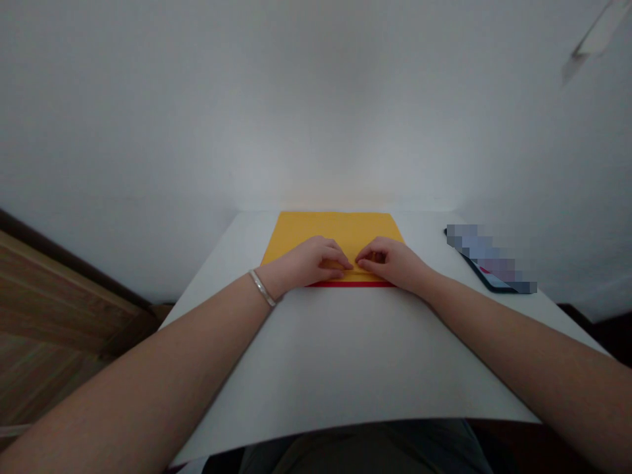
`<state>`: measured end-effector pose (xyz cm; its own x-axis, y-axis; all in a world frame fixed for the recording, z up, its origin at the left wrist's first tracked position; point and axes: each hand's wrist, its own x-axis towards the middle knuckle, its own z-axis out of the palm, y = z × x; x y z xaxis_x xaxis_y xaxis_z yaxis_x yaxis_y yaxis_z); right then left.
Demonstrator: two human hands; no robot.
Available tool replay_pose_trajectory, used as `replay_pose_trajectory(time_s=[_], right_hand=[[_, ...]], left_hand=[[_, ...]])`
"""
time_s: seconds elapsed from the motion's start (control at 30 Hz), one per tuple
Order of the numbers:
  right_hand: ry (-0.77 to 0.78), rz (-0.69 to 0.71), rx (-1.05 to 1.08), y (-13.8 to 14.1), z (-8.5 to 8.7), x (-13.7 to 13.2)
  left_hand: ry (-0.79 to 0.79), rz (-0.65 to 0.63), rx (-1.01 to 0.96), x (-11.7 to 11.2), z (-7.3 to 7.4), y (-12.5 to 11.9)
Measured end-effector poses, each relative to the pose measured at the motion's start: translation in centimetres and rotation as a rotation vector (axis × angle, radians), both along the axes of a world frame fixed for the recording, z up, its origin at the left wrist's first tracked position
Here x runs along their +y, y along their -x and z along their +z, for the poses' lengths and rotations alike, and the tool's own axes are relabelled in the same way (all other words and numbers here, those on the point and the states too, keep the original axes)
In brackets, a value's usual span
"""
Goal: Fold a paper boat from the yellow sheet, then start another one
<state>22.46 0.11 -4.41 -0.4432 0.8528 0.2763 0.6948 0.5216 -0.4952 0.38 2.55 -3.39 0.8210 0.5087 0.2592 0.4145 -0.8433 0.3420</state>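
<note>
A yellow sheet of paper (340,225) lies on the white table, with a narrow red strip (351,284) along its near edge. Just above that strip runs a crease-like line. My left hand (316,260), with a silver bangle at the wrist, rests on the near left part of the paper, thumb and fingers closed at its near edge. Opposite it, my right hand (388,260) is curled in a pinch on the same edge, its tips close to those of my left hand. How much paper sits between the fingertips is partly hidden.
On the right of the white table (340,355) lies a dark-edged phone (486,280), its screen blurred out. A pale wall (326,118) rises behind the table. Wooden furniture (54,309) stands at the left. My lap shows below the near table edge.
</note>
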Motion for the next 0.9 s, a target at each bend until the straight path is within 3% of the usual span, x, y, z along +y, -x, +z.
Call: replay_pose_trajectory(time_s=[0.1,0.3,0.57,0.8,0.9], right_hand=[[-0.133,0.108,-0.019,-0.5,-0.1,-0.3],[-0.258,0.267,-0.119,-0.8,-0.2,-0.3],[-0.263,0.272,-0.268,-1.0,0.5,-0.9],[-0.318,0.233,-0.421,-1.1,0.6,-1.7],[-0.317,0.209,-0.437,-0.7,0.8,-2.0]], left_hand=[[-0.028,-0.045,0.031,-0.5,0.4,0.2],[-0.126,0.071,0.192,-1.4,1.0,-0.2],[-0.084,0.003,0.237,-1.1,1.5,-0.5],[0.017,0.03,0.255,-1.4,2.0,-0.1],[0.001,0.103,0.207,-1.5,1.9,-0.2]])
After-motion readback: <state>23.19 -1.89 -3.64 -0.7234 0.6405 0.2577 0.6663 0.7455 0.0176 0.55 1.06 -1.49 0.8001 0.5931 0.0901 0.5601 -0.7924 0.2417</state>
